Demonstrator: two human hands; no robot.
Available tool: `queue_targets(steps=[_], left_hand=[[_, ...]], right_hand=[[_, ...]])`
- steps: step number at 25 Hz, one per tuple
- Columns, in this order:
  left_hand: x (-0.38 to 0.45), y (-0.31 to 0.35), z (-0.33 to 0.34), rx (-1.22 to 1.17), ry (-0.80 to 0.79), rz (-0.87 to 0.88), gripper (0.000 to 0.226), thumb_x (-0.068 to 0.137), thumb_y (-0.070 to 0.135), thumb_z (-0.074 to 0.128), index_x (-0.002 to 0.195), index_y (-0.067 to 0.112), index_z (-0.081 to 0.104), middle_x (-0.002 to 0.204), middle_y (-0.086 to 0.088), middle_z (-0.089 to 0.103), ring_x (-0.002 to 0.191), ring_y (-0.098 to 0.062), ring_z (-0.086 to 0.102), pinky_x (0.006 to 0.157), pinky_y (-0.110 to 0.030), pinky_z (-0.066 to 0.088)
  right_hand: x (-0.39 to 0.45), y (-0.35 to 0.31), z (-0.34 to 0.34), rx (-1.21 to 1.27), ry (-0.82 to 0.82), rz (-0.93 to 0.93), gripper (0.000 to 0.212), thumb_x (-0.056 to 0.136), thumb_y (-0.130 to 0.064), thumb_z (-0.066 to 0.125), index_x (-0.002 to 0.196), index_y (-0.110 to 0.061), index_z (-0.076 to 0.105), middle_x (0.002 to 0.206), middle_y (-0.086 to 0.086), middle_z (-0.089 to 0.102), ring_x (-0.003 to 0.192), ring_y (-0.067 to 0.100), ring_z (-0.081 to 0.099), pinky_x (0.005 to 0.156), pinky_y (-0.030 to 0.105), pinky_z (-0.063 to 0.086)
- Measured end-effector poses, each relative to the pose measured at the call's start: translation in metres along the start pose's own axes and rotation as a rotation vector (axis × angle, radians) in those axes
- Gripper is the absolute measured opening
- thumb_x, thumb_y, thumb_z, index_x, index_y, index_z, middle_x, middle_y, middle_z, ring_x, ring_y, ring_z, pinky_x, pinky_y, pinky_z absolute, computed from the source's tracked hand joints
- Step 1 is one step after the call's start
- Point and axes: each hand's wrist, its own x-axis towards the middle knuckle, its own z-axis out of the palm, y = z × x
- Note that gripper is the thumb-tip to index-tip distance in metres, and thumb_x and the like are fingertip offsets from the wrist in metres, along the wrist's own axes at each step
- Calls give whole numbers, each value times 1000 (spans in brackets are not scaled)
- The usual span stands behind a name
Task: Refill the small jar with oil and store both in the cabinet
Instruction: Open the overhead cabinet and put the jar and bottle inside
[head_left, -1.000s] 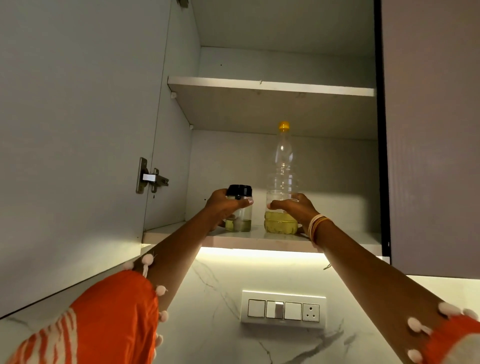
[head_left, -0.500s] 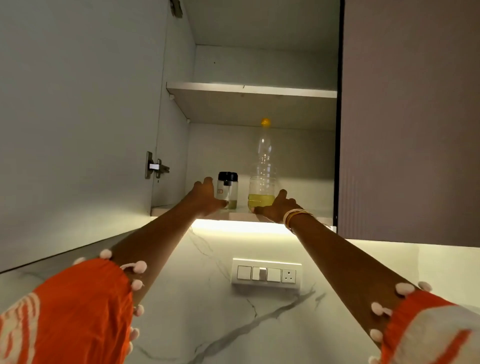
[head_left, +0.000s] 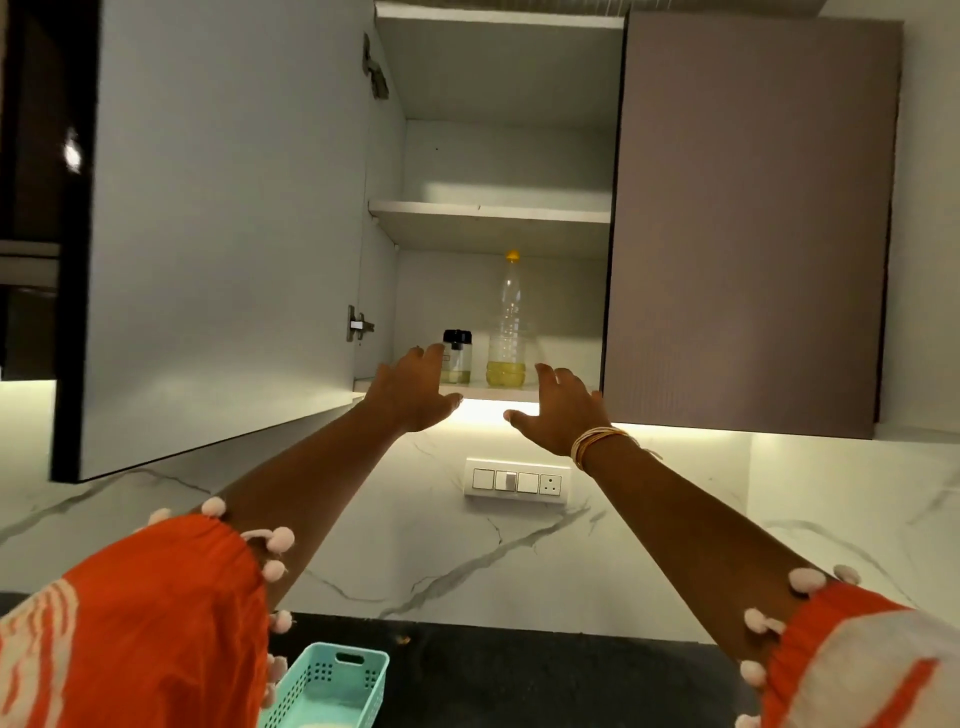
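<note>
**Both hands raised, holding nothing**

Both my arms reached up toward the open cabinet (head_left: 498, 156). My left hand (head_left: 415, 389) and right hand (head_left: 558, 410) hung below its lower shelf (head_left: 561, 392), fingers loosely spread and gripping nothing. The small jar (head_left: 457, 358) stood on that shelf beside the oil bottle (head_left: 509, 332), apart from both hands. My left fingers (head_left: 428, 358) overlapped the jar's left edge; its oil level was hard to read.
</note>
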Motion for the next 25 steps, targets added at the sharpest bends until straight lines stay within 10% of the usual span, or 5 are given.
queue_targets(steps=[8, 16, 25], left_hand=[[-45, 2, -89, -114, 73, 16, 74, 87, 44, 62, 147, 16, 27, 150, -17, 38, 134, -38, 41, 109, -58, 29], [-113, -42, -171, 405, 286, 548, 45, 89, 25, 59, 132, 14, 50, 133, -12, 58, 124, -29, 54, 112, -63, 18], [-138, -155, -239, 716, 313, 597, 43, 94, 37, 53, 134, 21, 51, 158, -12, 26, 148, -30, 22, 111, -68, 17]], right_hand=[[-64, -63, -56, 113, 29, 29, 75, 87, -56, 53, 143, -11, 31, 143, 15, 42, 128, 35, 44, 101, 51, 40], [-121, -197, -75, 423, 90, -51, 70, 92, -53, 50, 143, -8, 32, 142, 15, 41, 130, 30, 42, 105, 45, 41], [-119, -336, -80, 702, 18, -181, 78, 84, -49, 65, 144, -16, 27, 145, 9, 38, 126, 31, 50, 102, 41, 47]])
